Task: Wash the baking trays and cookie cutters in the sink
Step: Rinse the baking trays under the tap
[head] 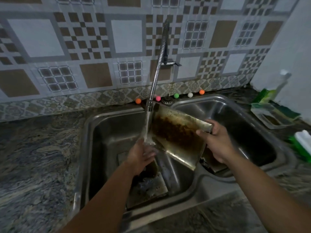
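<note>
A metal baking tray (176,132), stained dark brown across its middle, stands tilted over the divider of the double sink (87,148). My right hand (215,142) grips its right edge, thumb on the inner face. My left hand (141,153) is under the running water at the tray's lower left corner, fingers relaxed and wet. Water pours from the flexible spring faucet (158,64). A second dirty tray (148,187) lies flat in the left basin below my left forearm. Another tray's corner (213,163) shows in the right basin.
Several small coloured balls (176,95) and a sink strainer (167,100) sit on the ledge behind the sink. Sponges in a holder (272,113), a bottle (282,81) and a green-and-white item (303,145) stand on the right counter. Granite counter (37,157) lies to the left.
</note>
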